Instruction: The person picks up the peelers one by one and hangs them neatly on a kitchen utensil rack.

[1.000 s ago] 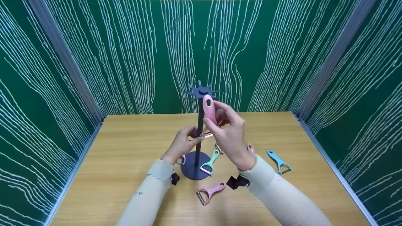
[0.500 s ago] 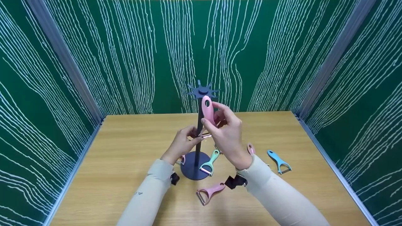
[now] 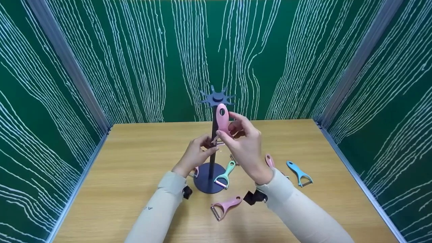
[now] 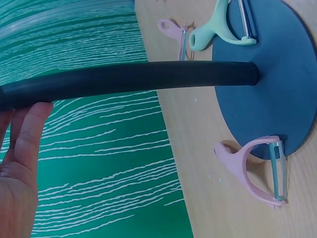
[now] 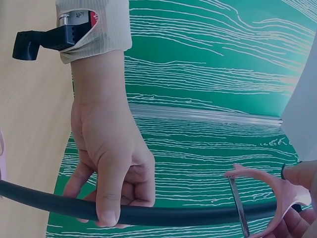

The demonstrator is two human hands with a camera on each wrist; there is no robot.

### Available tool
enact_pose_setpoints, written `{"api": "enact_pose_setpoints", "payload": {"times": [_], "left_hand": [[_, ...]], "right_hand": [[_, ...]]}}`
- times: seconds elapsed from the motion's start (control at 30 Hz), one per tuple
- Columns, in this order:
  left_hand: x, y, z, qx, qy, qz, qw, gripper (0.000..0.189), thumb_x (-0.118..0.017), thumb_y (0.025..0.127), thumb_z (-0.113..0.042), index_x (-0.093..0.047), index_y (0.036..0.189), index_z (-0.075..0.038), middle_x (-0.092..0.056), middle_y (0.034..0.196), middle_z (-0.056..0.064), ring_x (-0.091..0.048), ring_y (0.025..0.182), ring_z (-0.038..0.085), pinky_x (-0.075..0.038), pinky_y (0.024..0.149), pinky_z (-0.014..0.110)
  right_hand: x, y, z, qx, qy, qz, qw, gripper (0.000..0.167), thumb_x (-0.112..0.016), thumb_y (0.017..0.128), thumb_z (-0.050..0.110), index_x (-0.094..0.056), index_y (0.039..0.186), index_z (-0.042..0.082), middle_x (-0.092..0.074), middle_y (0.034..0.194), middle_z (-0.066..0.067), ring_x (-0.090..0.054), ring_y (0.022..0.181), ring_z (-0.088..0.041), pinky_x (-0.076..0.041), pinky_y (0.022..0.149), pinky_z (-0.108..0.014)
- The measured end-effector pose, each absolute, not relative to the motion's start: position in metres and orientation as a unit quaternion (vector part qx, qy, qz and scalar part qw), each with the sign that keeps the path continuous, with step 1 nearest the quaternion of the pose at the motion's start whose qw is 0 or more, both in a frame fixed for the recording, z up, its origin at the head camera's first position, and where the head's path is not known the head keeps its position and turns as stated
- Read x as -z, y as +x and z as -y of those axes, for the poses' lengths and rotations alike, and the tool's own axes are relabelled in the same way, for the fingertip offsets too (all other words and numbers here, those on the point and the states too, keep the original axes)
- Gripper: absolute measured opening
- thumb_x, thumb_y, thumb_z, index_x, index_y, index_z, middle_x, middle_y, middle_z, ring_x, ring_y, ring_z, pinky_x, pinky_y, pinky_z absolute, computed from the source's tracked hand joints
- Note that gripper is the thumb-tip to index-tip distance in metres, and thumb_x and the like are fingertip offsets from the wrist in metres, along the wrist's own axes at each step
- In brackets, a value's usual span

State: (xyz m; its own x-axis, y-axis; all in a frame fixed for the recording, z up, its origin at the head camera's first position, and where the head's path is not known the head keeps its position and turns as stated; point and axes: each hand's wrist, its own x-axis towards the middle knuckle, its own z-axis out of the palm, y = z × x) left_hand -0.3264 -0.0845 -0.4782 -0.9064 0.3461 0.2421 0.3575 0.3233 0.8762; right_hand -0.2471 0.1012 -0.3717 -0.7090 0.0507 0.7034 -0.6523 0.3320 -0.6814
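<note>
A dark stand has an upright pole (image 4: 148, 79), a round base (image 4: 292, 89) and a star-shaped hook top (image 3: 216, 98). My left hand (image 3: 193, 153) grips the pole partway up, its thumb and fingers around it in the right wrist view. In my right hand (image 3: 248, 145) is a pink Y-shaped peeler (image 3: 222, 118), pinched between thumb and fingers. Its holed handle points up just below the hooks, with the blade end down, beside the pole. Near the right wrist view's edge, the held peeler's fork and blade overlap the pole. Whether the handle touches the stand, I cannot tell.
A green peeler (image 3: 229, 169) lies partly on the base. Around it on the wooden table (image 3: 141, 145) lie a blue peeler (image 3: 298, 172) and several pink ones, including a front pink peeler (image 3: 230, 203). Green walls (image 3: 135, 60) with white lines enclose the table.
The right hand and its pink peeler have shifted slightly left, and the handle now stands more upright. The left hand keeps its place on the pole.
</note>
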Motion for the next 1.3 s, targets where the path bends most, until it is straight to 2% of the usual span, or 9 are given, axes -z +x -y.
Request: {"api": "enact_pose_setpoints", "payload": {"times": [0.17, 0.33, 0.53, 0.6, 0.67, 0.93, 1.1, 1.17, 1.3], "left_hand": [[0.478, -0.327, 0.085, 0.541, -0.222, 0.811, 0.007, 0.03, -0.074, 0.105, -0.032, -0.07, 0.131, -0.018, -0.074, 0.114, 0.004, -0.068, 0.113, 0.023, -0.058, 0.105, 0.051], [0.479, -0.328, 0.085, 0.542, -0.227, 0.809, 0.013, 0.032, -0.075, 0.105, -0.026, -0.069, 0.136, -0.021, -0.073, 0.111, 0.003, -0.068, 0.111, 0.023, -0.059, 0.104, 0.048], [0.478, -0.326, 0.085, 0.533, -0.216, 0.818, 0.009, 0.027, -0.074, 0.105, -0.026, -0.07, 0.131, -0.017, -0.074, 0.116, 0.005, -0.068, 0.113, 0.024, -0.058, 0.106, 0.052], [0.478, -0.326, 0.085, 0.533, -0.216, 0.818, 0.007, 0.022, -0.074, 0.105, -0.028, -0.07, 0.123, -0.016, -0.075, 0.116, 0.005, -0.068, 0.114, 0.024, -0.057, 0.107, 0.054], [0.478, -0.326, 0.086, 0.535, -0.217, 0.817, 0.006, 0.028, -0.074, 0.105, -0.029, -0.07, 0.13, -0.017, -0.075, 0.116, 0.004, -0.069, 0.115, 0.024, -0.056, 0.11, 0.055], [0.479, -0.326, 0.085, 0.539, -0.228, 0.811, 0.013, 0.025, -0.073, 0.106, -0.026, -0.069, 0.129, -0.02, -0.074, 0.112, 0.003, -0.069, 0.112, 0.022, -0.058, 0.108, 0.051], [0.48, -0.326, 0.085, 0.538, -0.214, 0.815, 0.005, 0.025, -0.073, 0.106, -0.027, -0.07, 0.129, -0.018, -0.074, 0.113, 0.002, -0.068, 0.112, 0.022, -0.058, 0.107, 0.052], [0.48, -0.326, 0.084, 0.538, -0.212, 0.816, 0.003, 0.02, -0.073, 0.106, -0.026, -0.069, 0.122, -0.015, -0.074, 0.114, 0.003, -0.068, 0.112, 0.023, -0.058, 0.107, 0.052], [0.479, -0.326, 0.084, 0.541, -0.212, 0.814, 0.003, 0.024, -0.073, 0.106, -0.025, -0.069, 0.129, -0.017, -0.074, 0.114, 0.003, -0.068, 0.113, 0.022, -0.058, 0.108, 0.051]], "right_hand": [[0.374, -0.246, -0.107, -0.538, 0.196, 0.752, 0.326, 0.049, -0.087, 0.092, 0.006, -0.068, 0.137, -0.002, -0.072, 0.093, -0.014, -0.066, 0.084, -0.02, -0.058, 0.077, -0.02], [0.377, -0.243, -0.113, -0.531, 0.186, 0.762, 0.322, 0.051, -0.087, 0.092, 0.007, -0.067, 0.138, -0.001, -0.072, 0.096, -0.013, -0.067, 0.086, -0.025, -0.058, 0.079, -0.022], [0.383, -0.242, -0.121, -0.519, 0.176, 0.771, 0.324, 0.05, -0.088, 0.091, 0.008, -0.069, 0.137, 0.001, -0.071, 0.094, -0.011, -0.066, 0.086, -0.022, -0.057, 0.078, -0.02], [0.385, -0.242, -0.124, -0.518, 0.173, 0.773, 0.323, 0.05, -0.089, 0.091, 0.008, -0.069, 0.136, 0.001, -0.071, 0.094, -0.01, -0.066, 0.086, -0.022, -0.057, 0.077, -0.02], [0.386, -0.241, -0.126, -0.519, 0.17, 0.774, 0.321, 0.051, -0.089, 0.09, 0.007, -0.069, 0.136, 0.002, -0.071, 0.094, -0.01, -0.066, 0.087, -0.021, -0.058, 0.077, -0.021], [0.394, -0.241, -0.134, -0.526, 0.161, 0.768, 0.327, 0.051, -0.09, 0.088, 0.005, -0.07, 0.135, 0.001, -0.071, 0.094, -0.011, -0.065, 0.087, -0.018, -0.059, 0.077, -0.026], [0.398, -0.241, -0.138, -0.524, 0.156, 0.769, 0.331, 0.048, -0.089, 0.089, 0.005, -0.071, 0.133, 0.0, -0.071, 0.093, -0.012, -0.064, 0.084, -0.016, -0.058, 0.076, -0.023], [0.4, -0.241, -0.14, -0.524, 0.156, 0.769, 0.332, 0.047, -0.089, 0.089, 0.004, -0.071, 0.132, -0.001, -0.071, 0.093, -0.013, -0.063, 0.083, -0.015, -0.057, 0.076, -0.021], [0.405, -0.241, -0.144, -0.523, 0.153, 0.77, 0.333, 0.046, -0.088, 0.089, 0.004, -0.071, 0.131, -0.002, -0.071, 0.093, -0.013, -0.062, 0.083, -0.015, -0.055, 0.075, -0.018]]}}
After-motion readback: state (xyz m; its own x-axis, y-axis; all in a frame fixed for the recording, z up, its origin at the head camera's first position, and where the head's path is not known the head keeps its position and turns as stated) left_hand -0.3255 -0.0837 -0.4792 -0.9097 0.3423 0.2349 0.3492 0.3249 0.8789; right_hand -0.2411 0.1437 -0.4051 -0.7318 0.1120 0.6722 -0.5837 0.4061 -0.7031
